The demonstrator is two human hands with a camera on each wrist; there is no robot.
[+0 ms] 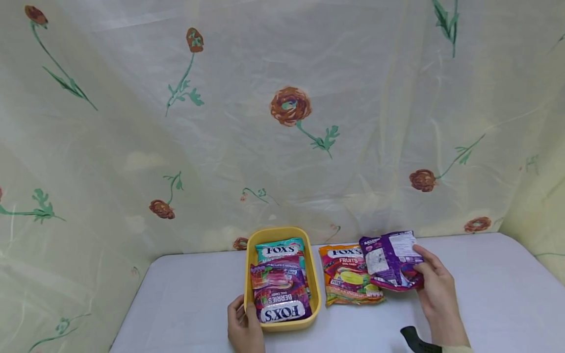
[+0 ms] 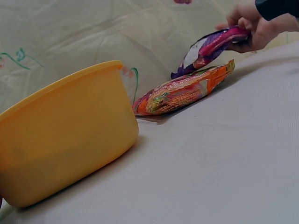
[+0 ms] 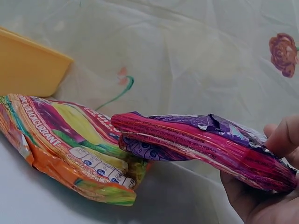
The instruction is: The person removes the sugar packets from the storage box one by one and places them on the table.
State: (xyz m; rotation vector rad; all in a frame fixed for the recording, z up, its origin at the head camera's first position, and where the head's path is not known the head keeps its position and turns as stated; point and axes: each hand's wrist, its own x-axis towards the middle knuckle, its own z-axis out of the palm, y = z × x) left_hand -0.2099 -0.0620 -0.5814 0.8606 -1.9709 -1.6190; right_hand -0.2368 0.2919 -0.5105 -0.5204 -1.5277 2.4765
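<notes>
My right hand (image 1: 439,284) pinches a purple candy bag (image 1: 392,260) by its right edge, thumb on top and fingers beneath. The bag's back label faces up, and its left side overlaps an orange Fox's Fruits candy bag (image 1: 348,277) lying on the table. In the right wrist view the purple bag (image 3: 201,137) is tilted above the orange bag (image 3: 70,144). My left hand (image 1: 247,326) grips the near left side of a yellow tub (image 1: 314,274). Inside the tub, a purple Fox's Berries bag (image 1: 282,294) lies upside down over a teal Fox's bag (image 1: 280,245).
A white-covered table (image 1: 185,304) carries everything. Behind it hangs a pale flowered curtain (image 1: 353,147), close to the tub's far end. A black strap (image 1: 417,340) shows near my right wrist.
</notes>
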